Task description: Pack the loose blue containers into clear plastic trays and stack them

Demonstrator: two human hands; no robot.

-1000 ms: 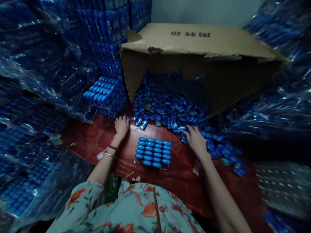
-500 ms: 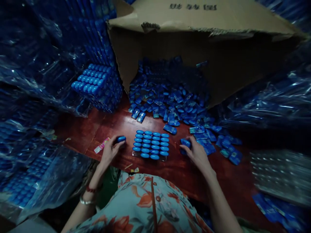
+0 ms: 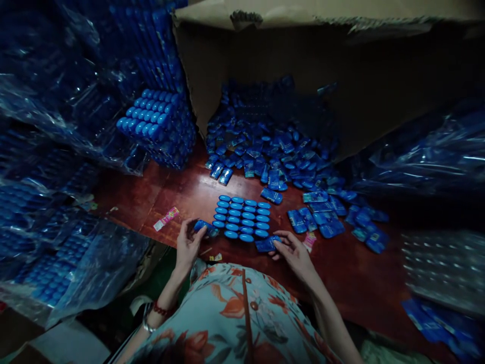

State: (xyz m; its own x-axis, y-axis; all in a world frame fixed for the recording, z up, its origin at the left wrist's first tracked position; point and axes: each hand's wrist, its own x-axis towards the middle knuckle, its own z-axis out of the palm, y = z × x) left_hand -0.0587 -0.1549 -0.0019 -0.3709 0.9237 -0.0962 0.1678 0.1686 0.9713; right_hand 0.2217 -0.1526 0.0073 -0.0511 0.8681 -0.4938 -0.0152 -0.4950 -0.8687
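Note:
A clear tray of blue oval pieces (image 3: 242, 218) in neat rows lies on the dark red table (image 3: 178, 194) in front of me. My left hand (image 3: 188, 244) pinches a small blue packet (image 3: 203, 226) just left of the tray. My right hand (image 3: 291, 251) grips another blue packet (image 3: 267, 244) at the tray's near right corner. Behind the tray a heap of loose blue packets (image 3: 273, 151) spills from a tipped cardboard box (image 3: 341, 65).
A stack of filled trays (image 3: 157, 126) stands at the back left. Plastic-wrapped bundles of blue goods (image 3: 53, 151) wall in the left side, and more (image 3: 420, 162) the right. A pink wrapper (image 3: 166, 218) lies on the table. Empty clear trays (image 3: 443, 273) sit at the right.
Both hands reached to the heap, each took a blue packet, and drew back toward me to either side of the tray. The camera tilted down.

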